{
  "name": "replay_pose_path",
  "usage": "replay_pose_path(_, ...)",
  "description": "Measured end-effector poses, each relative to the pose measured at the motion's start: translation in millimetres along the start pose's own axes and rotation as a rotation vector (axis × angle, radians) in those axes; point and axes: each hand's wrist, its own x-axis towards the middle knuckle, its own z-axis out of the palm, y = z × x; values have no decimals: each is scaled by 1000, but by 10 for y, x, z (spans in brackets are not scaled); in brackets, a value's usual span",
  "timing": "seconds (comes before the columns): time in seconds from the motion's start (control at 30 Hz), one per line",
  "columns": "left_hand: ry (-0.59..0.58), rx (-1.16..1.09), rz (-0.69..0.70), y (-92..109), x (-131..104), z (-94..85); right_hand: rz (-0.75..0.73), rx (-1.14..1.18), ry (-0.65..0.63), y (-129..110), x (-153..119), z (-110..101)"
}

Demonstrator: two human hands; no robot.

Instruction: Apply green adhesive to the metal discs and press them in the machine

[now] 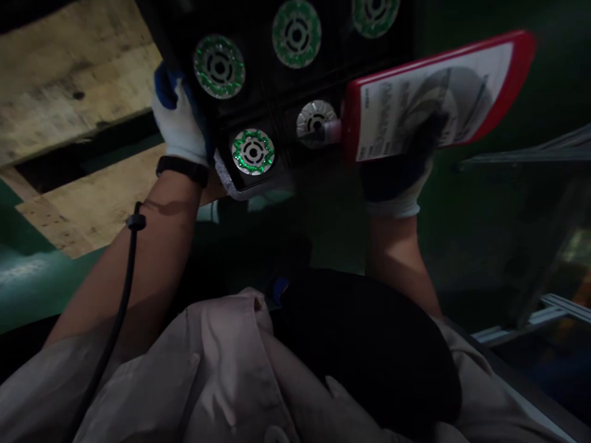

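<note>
My right hand (401,169), in a dark-palmed glove, is closed around a red bottle (512,67) with a white label. The bottle lies tipped over sideways, its pale nozzle (331,131) right at a bare silver disc (310,117) with slots. That disc sits in a compartment of a black tray (256,92). A silver disc with a bright green zigzag ring (253,152) is in the neighbouring front compartment. My left hand (180,120), gloved in white and blue, grips the tray's left edge; some of its fingers are hidden.
Farther back in the tray lie more green-coated discs (296,34). Wooden pallet boards (78,80) are on the left, above a green floor (28,271). A black cable (124,289) runs along my left arm. Metal framing (549,307) stands at the right.
</note>
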Motion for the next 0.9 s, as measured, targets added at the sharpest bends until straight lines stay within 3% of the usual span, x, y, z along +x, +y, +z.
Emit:
replay_pose_path(0.17,-44,63,12,88,-51,-36,-133,3,237,-84,-7,-285)
replay_pose_path(0.3,26,37,12,136,-72,-29,-262,-98,363,42,10,-322)
replay_pose_path(0.53,-2,112,-60,166,3,-68,-165,-105,391,-166,-44,-141)
replay_pose_path(0.63,45,105,-76,178,4,-58,-165,-82,387,-258,-71,-121)
replay_pose_path(0.9,27,38,-30,125,20,-68,-92,-34,326,-112,-44,-58)
